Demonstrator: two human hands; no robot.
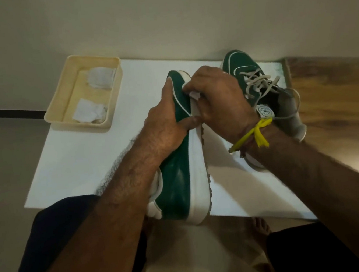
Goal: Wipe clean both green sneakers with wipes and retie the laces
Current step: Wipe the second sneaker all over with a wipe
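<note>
While your left hand (168,123) grips the green sneaker (177,169) tipped on its side above the white counter (83,159), fingers curled round its upper, your right hand (219,100) pinches a white wipe (194,95) against the sneaker's white sole near the toe. Just beyond your right wrist, the second sneaker (254,77) rests on the counter, its laces (259,81) loose. At the counter's far left corner, a cream tray (60,104) holds more folded wipes (99,77).
</note>
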